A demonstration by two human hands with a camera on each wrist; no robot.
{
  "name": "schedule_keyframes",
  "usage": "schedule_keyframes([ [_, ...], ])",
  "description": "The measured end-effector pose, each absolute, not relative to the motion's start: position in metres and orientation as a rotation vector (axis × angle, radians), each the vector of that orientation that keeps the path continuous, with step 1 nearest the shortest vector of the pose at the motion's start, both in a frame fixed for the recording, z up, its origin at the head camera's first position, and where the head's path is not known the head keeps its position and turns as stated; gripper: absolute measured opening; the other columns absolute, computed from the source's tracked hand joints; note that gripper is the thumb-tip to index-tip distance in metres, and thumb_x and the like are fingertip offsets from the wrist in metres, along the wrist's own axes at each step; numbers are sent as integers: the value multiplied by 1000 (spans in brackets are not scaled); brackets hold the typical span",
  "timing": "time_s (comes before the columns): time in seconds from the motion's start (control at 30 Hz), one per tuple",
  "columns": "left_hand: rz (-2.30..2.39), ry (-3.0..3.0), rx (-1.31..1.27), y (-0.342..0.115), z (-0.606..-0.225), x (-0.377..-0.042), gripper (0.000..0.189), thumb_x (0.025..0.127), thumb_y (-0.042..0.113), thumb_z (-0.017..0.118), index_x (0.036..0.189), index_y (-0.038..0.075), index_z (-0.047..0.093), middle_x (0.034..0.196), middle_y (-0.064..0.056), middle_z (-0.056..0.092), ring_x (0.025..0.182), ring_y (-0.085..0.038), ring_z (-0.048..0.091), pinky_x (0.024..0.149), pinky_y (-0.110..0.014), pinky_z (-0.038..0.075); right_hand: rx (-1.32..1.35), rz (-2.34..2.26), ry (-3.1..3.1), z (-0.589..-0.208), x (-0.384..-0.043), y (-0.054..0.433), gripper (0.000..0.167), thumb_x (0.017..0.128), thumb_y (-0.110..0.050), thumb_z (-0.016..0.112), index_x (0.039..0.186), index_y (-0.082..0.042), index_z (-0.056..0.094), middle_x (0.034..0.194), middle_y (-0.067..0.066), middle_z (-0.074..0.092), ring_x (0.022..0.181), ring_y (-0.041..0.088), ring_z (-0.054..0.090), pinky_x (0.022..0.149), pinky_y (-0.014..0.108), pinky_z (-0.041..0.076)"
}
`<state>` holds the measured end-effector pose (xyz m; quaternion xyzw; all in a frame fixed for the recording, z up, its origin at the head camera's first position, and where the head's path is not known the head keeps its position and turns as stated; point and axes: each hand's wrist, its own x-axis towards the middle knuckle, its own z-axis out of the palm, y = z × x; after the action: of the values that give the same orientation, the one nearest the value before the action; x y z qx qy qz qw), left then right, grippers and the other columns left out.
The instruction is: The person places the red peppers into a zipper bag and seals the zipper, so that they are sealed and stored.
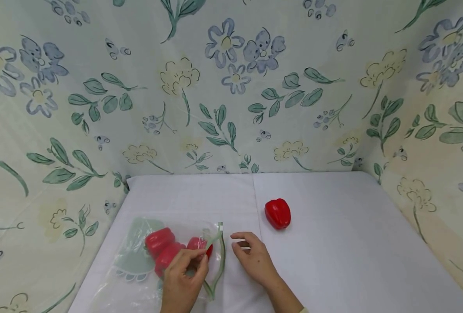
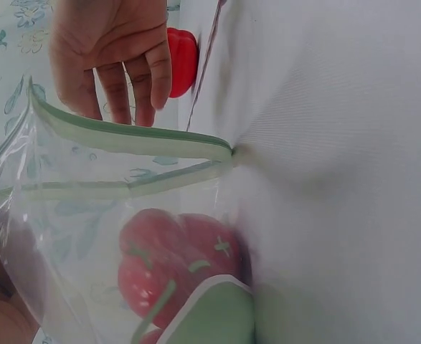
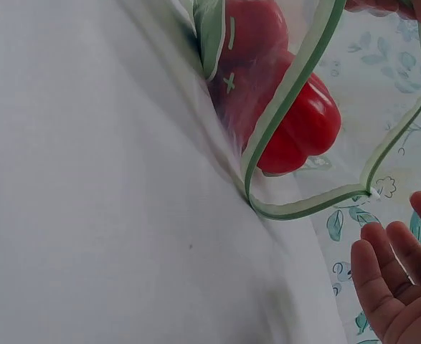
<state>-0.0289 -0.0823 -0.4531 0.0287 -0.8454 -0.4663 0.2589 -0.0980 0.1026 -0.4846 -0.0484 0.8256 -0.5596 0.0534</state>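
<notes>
A clear zip bag (image 1: pixel 127 289) with a green-edged mouth lies on the left of the white table. Inside it sit three red bell peppers (image 1: pixel 159 241), seen through the plastic. My left hand (image 1: pixel 185 276) pinches the upper edge of the bag's mouth, which gapes toward the right. Just right of that opening, my right hand (image 1: pixel 256 258) hovers with relaxed fingers and holds nothing. In the right wrist view, one pepper (image 3: pixel 303 122) shows through the open mouth. Another red bell pepper (image 1: pixel 278 214) lies outside the bag, beyond my right hand.
A white cloth (image 1: pixel 333 252) with a fold line covers the table. Flowered fabric (image 1: pixel 231 108) hangs behind it and along both sides. The bag carries a printed green shape (image 1: pixel 135 252) on its left part.
</notes>
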Motion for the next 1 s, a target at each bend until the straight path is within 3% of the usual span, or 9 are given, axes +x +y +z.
schedule_keyframes([
  [0.13, -1267, -2285, 61, -82, -454, -30, 23, 77, 2, 87, 96, 13, 78, 84, 16, 64, 70, 1, 59, 66, -15, 57, -73, -1716, 2512, -485, -101, 106, 26, 99, -26, 65, 123, -17, 69, 129, 2, 65, 113, 21, 65, 91, 36, 60],
  [0.37, -1269, -2240, -2, -83, -457, -30, 29, 75, 0, 87, 94, 18, 77, 84, 17, 63, 69, 1, 60, 64, -13, 56, 5, -1751, 2571, -487, -106, 112, 20, 99, -22, 64, 117, -17, 70, 125, 1, 66, 112, 21, 65, 91, 37, 58],
  [0.73, -1278, -2286, 49, -82, -456, -29, 25, 76, 3, 88, 94, 16, 77, 85, 17, 64, 70, 1, 60, 64, -17, 58, 21, -1764, 2512, -493, -104, 111, 20, 99, -23, 64, 116, -17, 70, 126, 3, 66, 109, 19, 65, 89, 33, 58],
  [1.0, -1240, -2288, 33, -78, -463, -24, 27, 75, 1, 88, 92, 19, 76, 84, 17, 64, 71, 2, 59, 65, -15, 57, -55, -1721, 2491, -514, -96, 111, 20, 97, -24, 66, 114, -13, 70, 116, 4, 72, 104, 17, 67, 86, 30, 57],
])
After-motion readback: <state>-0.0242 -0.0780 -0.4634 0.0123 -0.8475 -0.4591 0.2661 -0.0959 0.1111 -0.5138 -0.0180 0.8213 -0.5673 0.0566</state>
